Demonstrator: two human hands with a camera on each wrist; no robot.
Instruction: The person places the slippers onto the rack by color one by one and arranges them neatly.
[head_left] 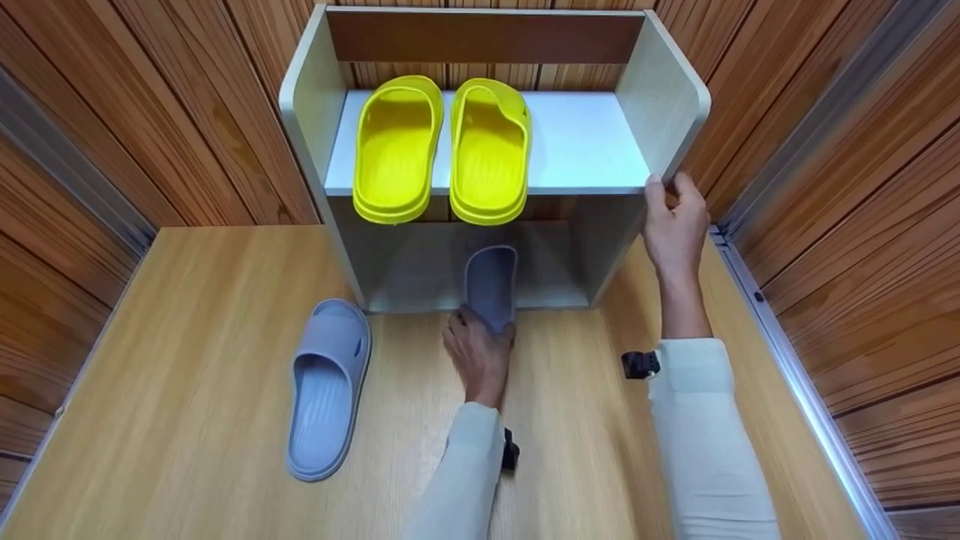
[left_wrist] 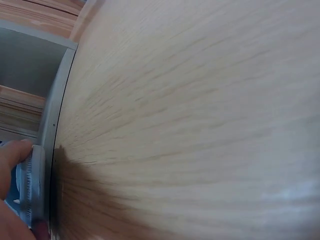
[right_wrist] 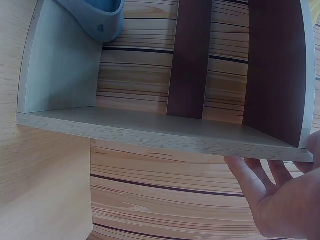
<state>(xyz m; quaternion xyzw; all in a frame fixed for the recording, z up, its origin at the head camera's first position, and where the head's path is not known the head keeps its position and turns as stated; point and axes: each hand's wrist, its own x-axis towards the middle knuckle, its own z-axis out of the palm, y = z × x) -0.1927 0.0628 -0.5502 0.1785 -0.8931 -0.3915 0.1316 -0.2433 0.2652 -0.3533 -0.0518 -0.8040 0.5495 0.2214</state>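
Note:
In the head view my left hand (head_left: 480,356) grips the heel end of a grey slipper (head_left: 491,279). The slipper's front part is inside the lower compartment of a small shoe rack (head_left: 585,142), and its heel lies over the front edge. In the right wrist view this slipper (right_wrist: 111,27) is partly cut off. My right hand (head_left: 675,229) holds the rack's right side panel at the middle shelf's height, thumb at the front edge and fingers along the outside. A matching grey slipper (head_left: 326,390) lies on the wooden floor, left of my left hand, toe towards the rack.
Two yellow clogs (head_left: 397,150) stand side by side on the rack's white upper shelf (head_left: 574,142), heels over its front edge. Wood-panelled walls (head_left: 862,262) enclose the floor (head_left: 202,360) at the back and both sides. A metal rail (head_left: 806,390) runs along the right wall.

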